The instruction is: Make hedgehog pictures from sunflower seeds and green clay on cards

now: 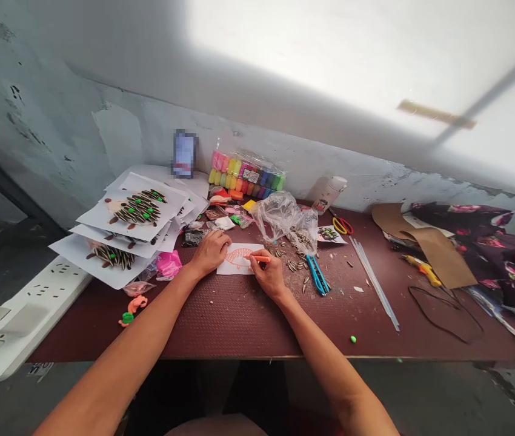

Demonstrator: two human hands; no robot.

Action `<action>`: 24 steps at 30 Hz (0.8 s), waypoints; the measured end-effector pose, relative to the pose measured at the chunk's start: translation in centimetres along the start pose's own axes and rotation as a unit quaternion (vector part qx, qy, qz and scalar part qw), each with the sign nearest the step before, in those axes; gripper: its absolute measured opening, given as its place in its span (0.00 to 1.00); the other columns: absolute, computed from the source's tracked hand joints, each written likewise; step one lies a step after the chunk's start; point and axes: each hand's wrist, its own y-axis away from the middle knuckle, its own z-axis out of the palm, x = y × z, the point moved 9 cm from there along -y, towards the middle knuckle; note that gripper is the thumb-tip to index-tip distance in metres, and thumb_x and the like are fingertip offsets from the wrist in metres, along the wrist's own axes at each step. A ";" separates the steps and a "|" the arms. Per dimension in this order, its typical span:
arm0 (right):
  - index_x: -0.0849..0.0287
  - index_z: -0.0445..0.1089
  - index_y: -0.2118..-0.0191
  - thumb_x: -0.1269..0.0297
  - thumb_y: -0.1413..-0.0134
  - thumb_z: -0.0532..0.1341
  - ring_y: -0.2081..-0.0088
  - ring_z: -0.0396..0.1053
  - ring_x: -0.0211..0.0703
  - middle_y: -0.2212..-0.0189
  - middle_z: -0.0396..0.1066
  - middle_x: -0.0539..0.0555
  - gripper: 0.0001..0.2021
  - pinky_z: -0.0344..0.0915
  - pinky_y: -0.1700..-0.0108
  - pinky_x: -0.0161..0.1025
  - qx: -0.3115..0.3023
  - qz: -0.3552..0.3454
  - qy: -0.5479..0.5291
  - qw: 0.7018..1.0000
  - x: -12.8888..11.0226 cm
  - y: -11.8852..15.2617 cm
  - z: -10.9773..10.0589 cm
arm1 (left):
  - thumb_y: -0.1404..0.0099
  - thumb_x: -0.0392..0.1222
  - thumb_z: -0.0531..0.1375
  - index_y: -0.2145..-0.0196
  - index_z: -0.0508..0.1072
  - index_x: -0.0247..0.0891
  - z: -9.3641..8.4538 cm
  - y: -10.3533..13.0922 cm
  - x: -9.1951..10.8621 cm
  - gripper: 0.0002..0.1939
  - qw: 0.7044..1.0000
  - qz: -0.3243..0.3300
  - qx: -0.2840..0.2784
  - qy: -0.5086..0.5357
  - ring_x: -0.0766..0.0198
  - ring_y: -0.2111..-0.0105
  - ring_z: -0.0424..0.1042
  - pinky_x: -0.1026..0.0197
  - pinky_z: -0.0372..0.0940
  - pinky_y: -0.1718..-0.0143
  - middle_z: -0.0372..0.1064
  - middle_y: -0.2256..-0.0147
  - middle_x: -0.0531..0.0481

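A small white sheet of paper [230,267] lies on the table between my hands, with an orange outline drawing of a scaly animal on it. My right hand [268,274] grips an orange marker [261,259], its tip hidden by my fingers over the right side of the drawing. At the sheet's left edge rests my left hand [211,252], holding nothing, its fingers laid down on the paper. Right of my right hand are loose striped sunflower seeds [294,264] and a blue utility knife [317,275].
Stacked hedgehog pictures [137,209] made with seeds stand at the left beside a power strip [16,318]. Behind are packs of coloured clay [248,175], a plastic bag [278,212] and a white bottle [330,192]. Rightward lie scissors [343,226], glue sticks [375,283] and a glue gun [425,270].
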 end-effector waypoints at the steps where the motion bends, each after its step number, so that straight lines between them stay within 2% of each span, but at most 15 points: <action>1: 0.58 0.75 0.67 0.59 0.37 0.58 0.73 0.71 0.40 0.73 0.75 0.53 0.12 0.65 0.69 0.36 -0.001 0.000 0.002 1.000 0.0 0.0 0.0 | 0.38 0.29 0.53 0.67 0.73 0.39 0.0 0.0 0.0 0.10 1.000 0.000 -0.001 -0.001 0.54 0.62 0.69 0.53 0.64 0.59 0.68 0.67 0.46; 11: 0.58 0.74 0.67 0.59 0.37 0.58 0.72 0.72 0.40 0.71 0.77 0.54 0.12 0.66 0.66 0.36 -0.019 -0.006 0.012 1.000 0.0 -0.1 0.3 | 0.38 0.30 0.53 0.67 0.73 0.39 0.0 0.0 -0.1 0.11 1.000 -0.001 0.000 0.004 0.54 0.62 0.68 0.52 0.65 0.58 0.69 0.66 0.46; 17: 0.57 0.74 0.68 0.59 0.37 0.58 0.73 0.71 0.40 0.74 0.75 0.52 0.12 0.66 0.68 0.35 -0.003 0.009 0.023 1.000 0.4 -0.1 0.1 | 0.38 0.31 0.53 0.67 0.73 0.40 0.2 0.0 -0.2 0.10 1.000 -0.002 -0.007 0.017 0.54 0.61 0.68 0.51 0.65 0.57 0.68 0.66 0.46; 24: 0.58 0.74 0.68 0.60 0.37 0.58 0.70 0.73 0.40 0.69 0.78 0.55 0.11 0.67 0.65 0.36 -0.020 -0.003 0.014 1.000 0.1 0.0 0.3 | 0.37 0.30 0.53 0.66 0.74 0.39 0.1 0.0 0.0 0.10 1.000 -0.008 -0.010 0.008 0.53 0.61 0.69 0.51 0.65 0.57 0.69 0.65 0.45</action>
